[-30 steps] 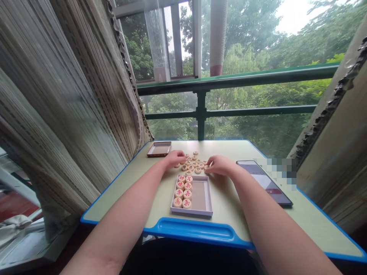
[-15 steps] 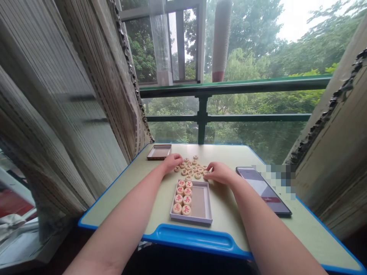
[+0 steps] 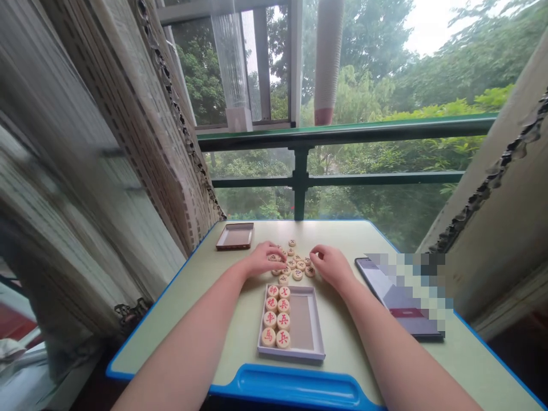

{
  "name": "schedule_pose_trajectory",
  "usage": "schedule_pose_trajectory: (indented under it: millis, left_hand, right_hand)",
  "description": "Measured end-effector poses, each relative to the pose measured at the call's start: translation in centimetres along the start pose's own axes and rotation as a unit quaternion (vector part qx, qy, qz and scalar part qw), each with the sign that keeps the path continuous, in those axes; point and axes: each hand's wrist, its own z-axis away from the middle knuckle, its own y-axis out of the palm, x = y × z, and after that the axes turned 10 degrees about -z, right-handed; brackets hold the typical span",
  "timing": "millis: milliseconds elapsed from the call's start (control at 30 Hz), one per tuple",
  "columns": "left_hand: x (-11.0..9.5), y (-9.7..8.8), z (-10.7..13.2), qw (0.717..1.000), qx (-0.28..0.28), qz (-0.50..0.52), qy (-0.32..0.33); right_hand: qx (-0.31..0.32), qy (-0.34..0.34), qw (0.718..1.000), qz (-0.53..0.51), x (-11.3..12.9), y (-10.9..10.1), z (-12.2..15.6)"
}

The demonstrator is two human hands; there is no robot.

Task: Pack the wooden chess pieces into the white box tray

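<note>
Wooden Chinese chess pieces with dark characters lie loosely grouped on the table. My left hand reaches over the left side of the group, thumb and fingers apart, hiding some pieces. At the group's right edge, my right hand has curved fingers with a gap between thumb and forefinger, close beside the pieces; nothing is seen held in it. Nearer me stands a shallow box tray. Red-character chess pieces fill its left part in two columns, and its right part shows bare bottom.
A box lid lies at the table's far left. To the right is a dark tablet or phone, partly blurred out. The pale table has a blue rim with a molded trough. Curtains hang on both sides, and a green railing stands beyond.
My left hand has moved right over the dark-character pieces, its fingers spreading. My right hand stays at their right edge, with its fingers shifted slightly. The camera view has tipped a little upward.
</note>
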Motion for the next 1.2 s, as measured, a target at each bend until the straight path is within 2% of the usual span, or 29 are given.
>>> schedule_pose_trajectory:
  millis: [167, 467, 600, 767, 867, 967, 1033, 1133, 1200]
  left_hand:
    - [-0.3, 0.2, 0.2, 0.999, 0.036, -0.014, 0.003]
    - [-0.5, 0.0, 0.1, 1.000, 0.010, 0.024, 0.002]
    - [0.0, 0.5, -0.2, 0.993, -0.043, 0.108, -0.031]
    - [0.9, 0.9, -0.6, 0.947, -0.158, 0.234, -0.150]
    - [1.0, 1.2, -0.4, 0.946, -0.153, 0.238, -0.158]
    - [0.8, 1.5, 0.0, 0.962, -0.119, 0.205, -0.134]
    - [0.7, 1.7, 0.1, 0.973, -0.116, 0.168, -0.109]
    - [0.7, 1.8, 0.0, 0.984, -0.125, 0.099, -0.082]
    - [0.8, 1.8, -0.2, 0.987, -0.133, 0.071, -0.060]
  right_hand:
    - [-0.021, 0.030, 0.999, -0.020, -0.6, 0.5, -0.5]
    - [-0.020, 0.036, 0.999, -0.031, -0.4, 0.6, -0.6]
    - [-0.026, 0.043, 0.998, -0.040, -0.5, 0.6, -0.6]
    - [-0.035, 0.054, 0.997, -0.051, -0.9, 0.4, -0.8]
    - [-0.027, 0.005, 0.997, -0.071, -0.7, 0.6, -0.7]
    - [0.016, -0.120, 0.989, -0.088, 0.0, 1.0, -0.3]
    - [0.058, -0.174, 0.981, -0.063, 0.4, 1.4, 0.1]
    - [0.109, -0.175, 0.978, -0.024, 0.7, 1.7, 0.6]
    - [0.119, -0.166, 0.979, -0.017, 0.8, 1.8, 0.6]
